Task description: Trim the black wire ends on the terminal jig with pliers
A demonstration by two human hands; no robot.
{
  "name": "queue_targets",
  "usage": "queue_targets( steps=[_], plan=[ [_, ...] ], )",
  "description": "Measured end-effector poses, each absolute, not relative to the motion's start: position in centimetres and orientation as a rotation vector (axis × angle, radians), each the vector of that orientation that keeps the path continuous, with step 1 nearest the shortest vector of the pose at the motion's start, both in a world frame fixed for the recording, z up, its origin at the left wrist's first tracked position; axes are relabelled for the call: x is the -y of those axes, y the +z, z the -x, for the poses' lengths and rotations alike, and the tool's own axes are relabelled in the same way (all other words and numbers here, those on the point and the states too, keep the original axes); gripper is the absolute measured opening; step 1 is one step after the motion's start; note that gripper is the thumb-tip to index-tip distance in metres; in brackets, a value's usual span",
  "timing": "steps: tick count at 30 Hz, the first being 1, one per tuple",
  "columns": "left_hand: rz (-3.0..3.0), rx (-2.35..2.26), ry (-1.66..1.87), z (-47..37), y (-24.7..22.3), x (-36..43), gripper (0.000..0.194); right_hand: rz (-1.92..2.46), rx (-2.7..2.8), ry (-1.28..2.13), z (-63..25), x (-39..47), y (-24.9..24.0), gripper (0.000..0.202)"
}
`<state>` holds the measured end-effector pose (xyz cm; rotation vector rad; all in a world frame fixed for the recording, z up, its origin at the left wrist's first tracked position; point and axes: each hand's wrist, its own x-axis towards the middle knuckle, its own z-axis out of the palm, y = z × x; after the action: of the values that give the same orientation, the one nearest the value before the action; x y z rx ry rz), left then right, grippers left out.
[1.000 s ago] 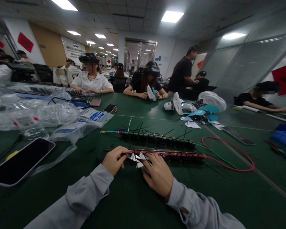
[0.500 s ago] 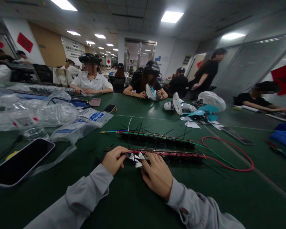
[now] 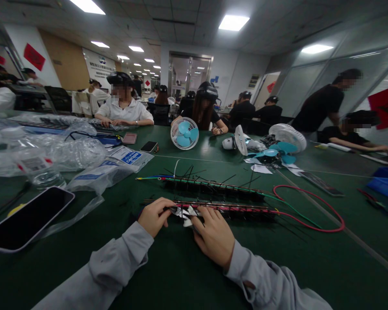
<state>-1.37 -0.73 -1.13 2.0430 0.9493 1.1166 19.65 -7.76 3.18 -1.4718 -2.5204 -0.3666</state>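
Observation:
My left hand pinches one end of a crumpled white strip in front of the near black bundle, which has a red wire along it. My right hand has its fingers closed on the strip's other side, at the bundle's near edge. Just behind lies a second black bundle with a green wire and black ties sticking up. A red cable loops out to the right of both bundles.
On the left are a large phone, clear plastic packaging and a plastic bag. Fan parts lie at the back right. Across the green table, a person holds a fan; another sits beside them.
The person across the table has turned the fan to face forward, left of where it was. A standing person at the right has moved farther right. My hands have barely moved.

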Motion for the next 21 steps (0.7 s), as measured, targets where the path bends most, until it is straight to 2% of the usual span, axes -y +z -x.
queue_targets(
  steps=[12, 21],
  plan=[
    [-2.049, -0.962, 1.122, 1.2, -1.1, 0.7, 0.019, 1.427, 2.460, -0.380, -20.1, 7.2, 2.1, 0.028],
    [-1.967, -1.034, 1.107, 1.1, -0.9, 0.9, 0.022, 1.548, 2.298, -0.338, -20.0, 7.1, 2.2, 0.045]
  ],
)
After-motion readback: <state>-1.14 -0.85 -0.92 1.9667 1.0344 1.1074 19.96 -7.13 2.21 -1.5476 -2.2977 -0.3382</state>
